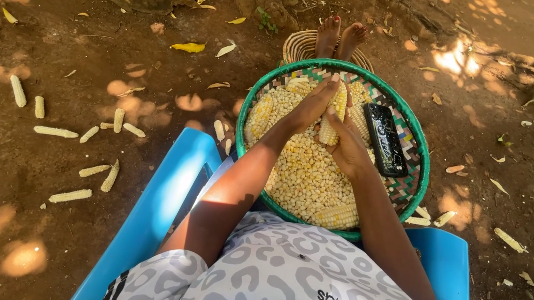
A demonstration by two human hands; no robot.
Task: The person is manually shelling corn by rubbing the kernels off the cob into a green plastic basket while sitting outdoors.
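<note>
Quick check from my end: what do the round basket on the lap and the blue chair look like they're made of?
The basket looks woven from flat plastic or dyed fibre strips: a checked weave shows on its wall, and the green rim is wrapped and slightly glossy. Which of the two it is, I cannot tell. The chair looks like moulded plastic: smooth, uniform blue, with a soft sheen in the sun.

Daylight filters down through leaves overhead, scattering soft round patches of sun over the dirt (41,141), brightest at the left edge and upper right, where one patch nearly blows out. Most of the ground lies in warm shade. The basket (419,146) and corn (305,172) sit in even shade, evenly lit and sharp. The blue chair (165,192) shows mild sheen. The wide lens bends the edges slightly; focus holds throughout.
</note>
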